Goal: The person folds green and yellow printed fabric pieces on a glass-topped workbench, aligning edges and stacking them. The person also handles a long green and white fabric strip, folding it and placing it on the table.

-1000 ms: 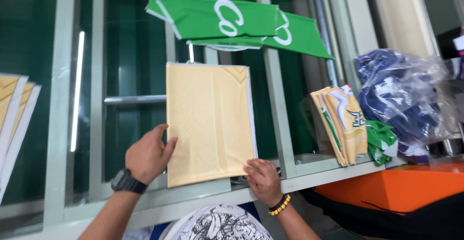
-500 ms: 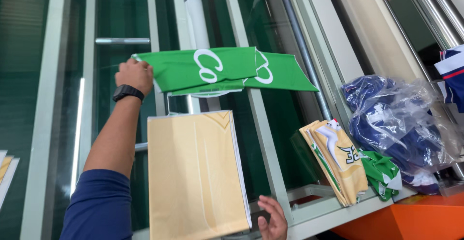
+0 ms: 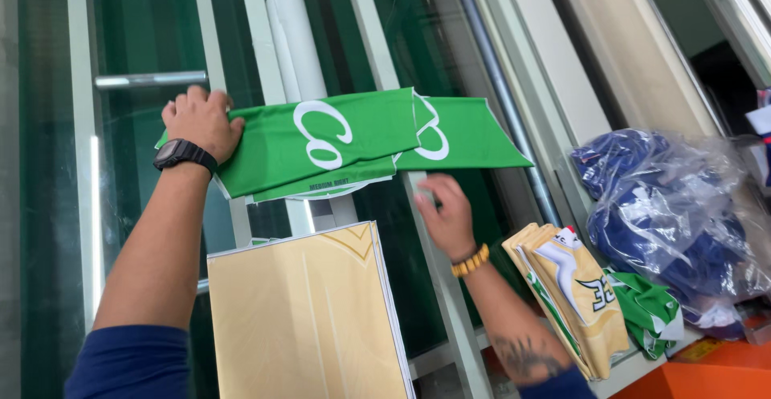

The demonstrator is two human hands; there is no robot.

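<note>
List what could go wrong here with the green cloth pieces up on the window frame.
1. The green cloth pieces are pinned mainly by the left hand at one end; the far end juts out unsupported and may sag or slide off.
2. The right hand is open below them, with no grip, so a slip might not be caught.
3. The tan panel stack leans just beneath and could get knocked.

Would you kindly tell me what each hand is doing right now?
Left hand: closed on the end of the green folded cloth.
Right hand: open, just under that cloth, holding nothing.
</note>
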